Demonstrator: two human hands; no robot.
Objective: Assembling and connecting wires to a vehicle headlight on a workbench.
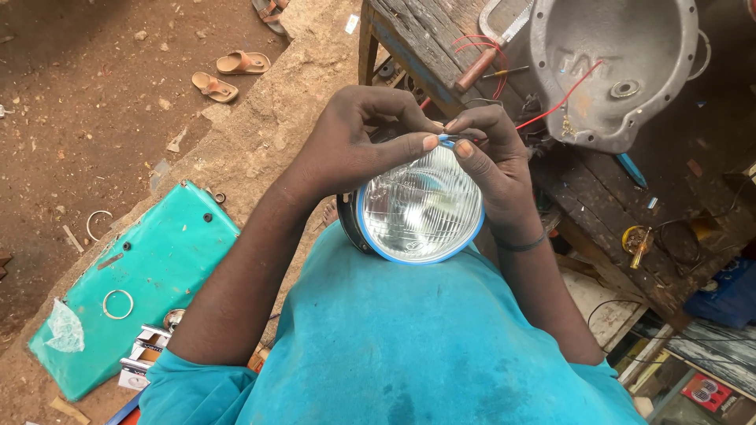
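Above the round headlamp (421, 208), the left hand (346, 145) and right hand (492, 157) meet; both fingertip pairs pinch a thin blue wire (447, 138). Far right sits a grey metal housing (614, 67).

This is an open-air repair workshop for vehicles, set on bare ground. A rough, stained wooden bench (441, 47) carries a cast metal housing (610, 67), a saw (492, 47) with a wooden handle, loose red wire (563, 98) and small brass fittings (638, 244). A green body panel (134, 283) lies on the dirt floor (87, 102) with metal rings on it (sandals (228, 75) lie farther off). A round headlamp (421, 206) sits in the person's lap, and small parts boxes (146, 350) lie beside the panel.
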